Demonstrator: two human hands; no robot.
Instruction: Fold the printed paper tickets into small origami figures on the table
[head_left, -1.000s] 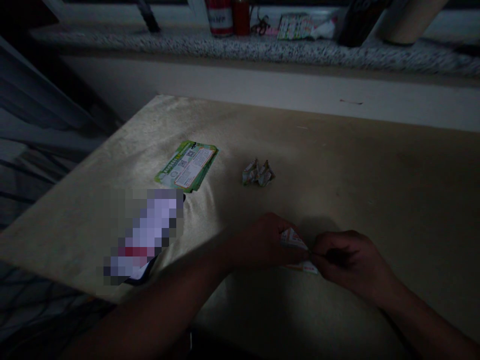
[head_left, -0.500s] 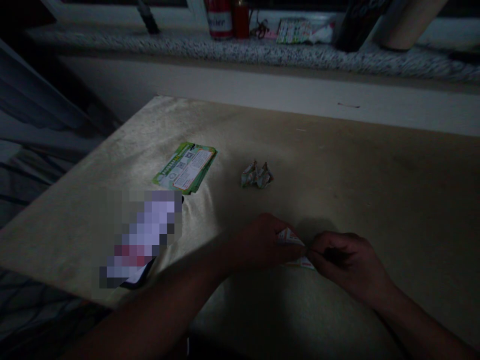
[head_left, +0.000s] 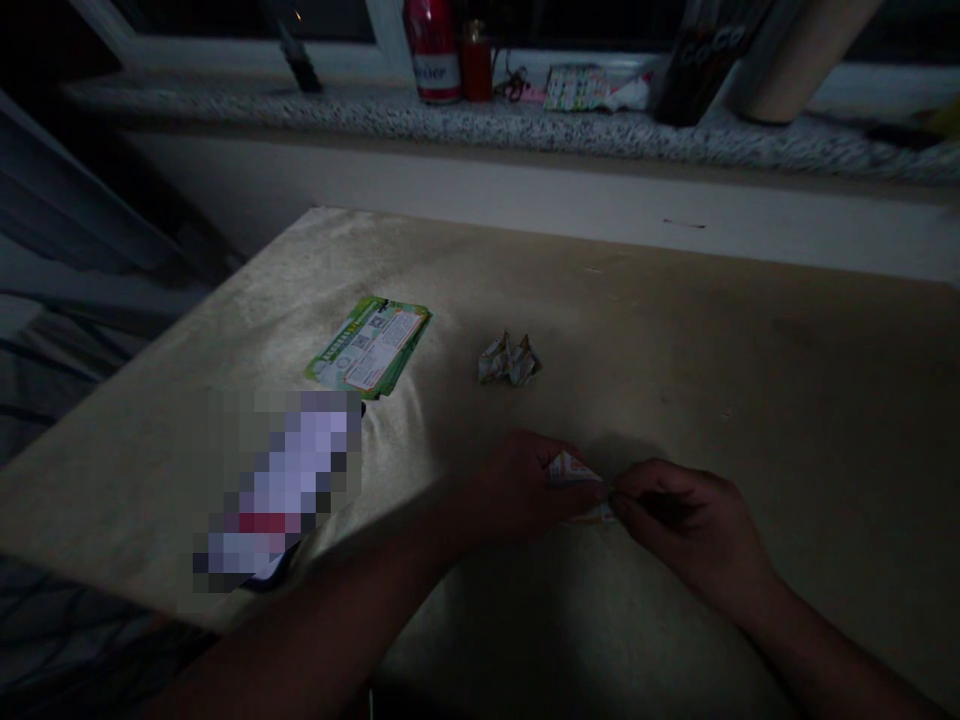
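Note:
Both of my hands pinch a small folded piece of printed paper (head_left: 574,472) low over the beige table (head_left: 712,340). My left hand (head_left: 521,485) grips its left side, and my right hand (head_left: 686,525) pinches its right corner with thumb and fingers. Most of the paper is hidden between my fingers. Farther back on the table lies a finished small folded paper shape (head_left: 510,360), apart from my hands.
A stack of green printed leaflets (head_left: 369,346) lies at the left of the table, with a blurred flat object (head_left: 274,490) near the left front edge. A stone ledge (head_left: 525,120) behind the table carries a red can (head_left: 433,48), a small red jar (head_left: 477,65) and packets.
The paper between my hands looks smaller and more tightly folded than a second ago. The view has tilted slightly, so everything sits a little lower in the picture.

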